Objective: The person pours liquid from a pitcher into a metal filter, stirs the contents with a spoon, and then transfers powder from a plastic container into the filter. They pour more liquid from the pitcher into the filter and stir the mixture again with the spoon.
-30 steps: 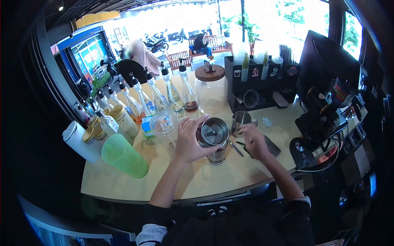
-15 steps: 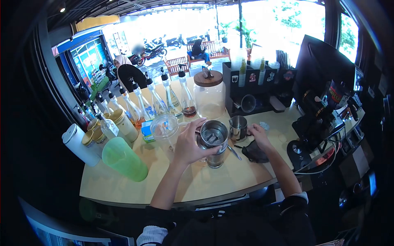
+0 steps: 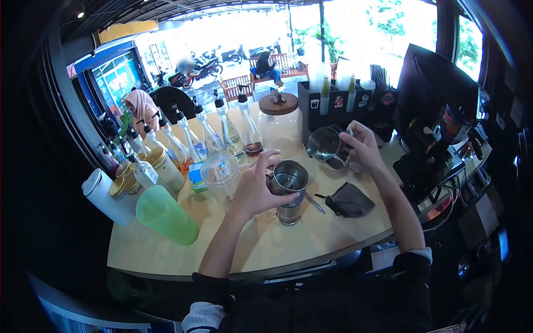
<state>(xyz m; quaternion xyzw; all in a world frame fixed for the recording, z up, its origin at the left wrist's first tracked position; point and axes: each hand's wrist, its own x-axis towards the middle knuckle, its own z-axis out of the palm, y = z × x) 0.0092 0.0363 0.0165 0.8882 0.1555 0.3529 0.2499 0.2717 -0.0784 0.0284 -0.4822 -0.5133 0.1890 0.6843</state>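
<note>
My left hand (image 3: pixel 252 188) is curled around the side of a metal cup (image 3: pixel 300 180) with a wide round rim. This cup sits over a shiny, narrower vessel (image 3: pixel 290 215) with a side handle, on the counter. My right hand (image 3: pixel 361 143) grips a small metal pitcher (image 3: pixel 323 141) by its handle. The pitcher is raised off the counter and tilted, its mouth toward the cup. A spoon (image 3: pixel 315 204) lies just right of the cup, next to a dark grey piece of cloth (image 3: pixel 351 200).
Pump bottles (image 3: pixel 227 130) line the counter's far left edge, near lidded jars (image 3: pixel 165 166) and a green pitcher (image 3: pixel 166 213). A clear lidded cup (image 3: pixel 220 171) stands left of my left hand. Behind are a wooden-lidded glass jar (image 3: pixel 280 130) and a black cup holder (image 3: pixel 338 105).
My right hand has lifted the metal pitcher off the counter and tilted it. My left hand stays at the metal cup. A person outside at the left has leaned into fuller view.
</note>
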